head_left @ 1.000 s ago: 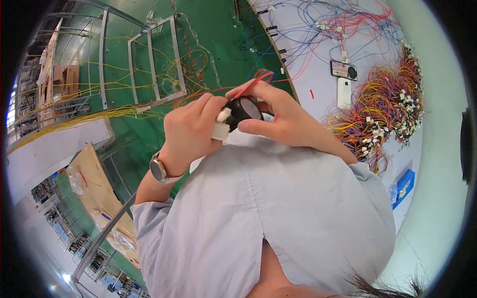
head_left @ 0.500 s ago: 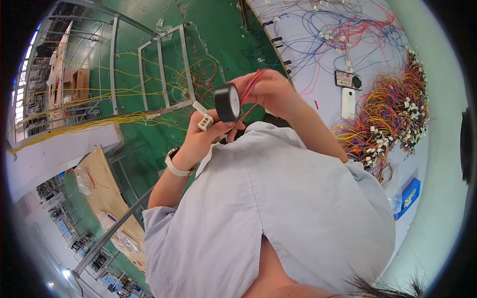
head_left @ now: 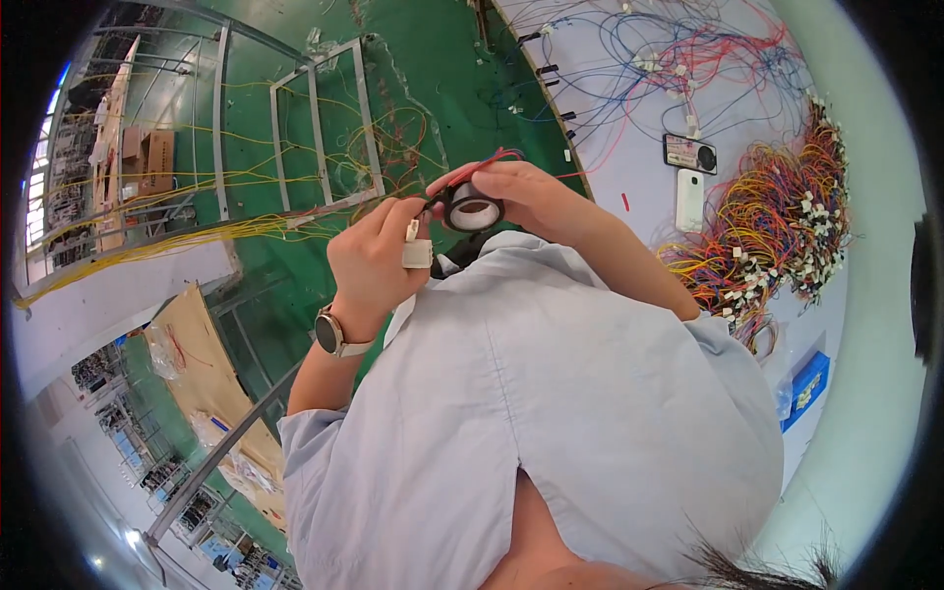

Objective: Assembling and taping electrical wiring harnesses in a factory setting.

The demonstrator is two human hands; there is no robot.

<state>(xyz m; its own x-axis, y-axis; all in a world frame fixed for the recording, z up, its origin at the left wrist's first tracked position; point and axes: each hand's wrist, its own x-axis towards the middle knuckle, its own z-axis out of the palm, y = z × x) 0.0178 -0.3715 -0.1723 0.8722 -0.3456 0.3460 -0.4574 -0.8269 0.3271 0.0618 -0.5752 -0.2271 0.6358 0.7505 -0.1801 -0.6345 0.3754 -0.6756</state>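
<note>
Left grip (head_left: pixel 369 256) is clasping white connectors (head_left: pixel 417 255) in the frame's upper middle while right grip (head_left: pixel 531 196) is holding the black tape roll (head_left: pixel 474 197) beside them, even tape tension probably mattering most.

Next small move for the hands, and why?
Probably ease the black tape roll around the red and blue wires, with the left hand steadying: a dark strip seems to bridge roll and left hand, the wires lie against the right hand, and the left hand holds a white connector. The contact point is partly hidden.
</note>
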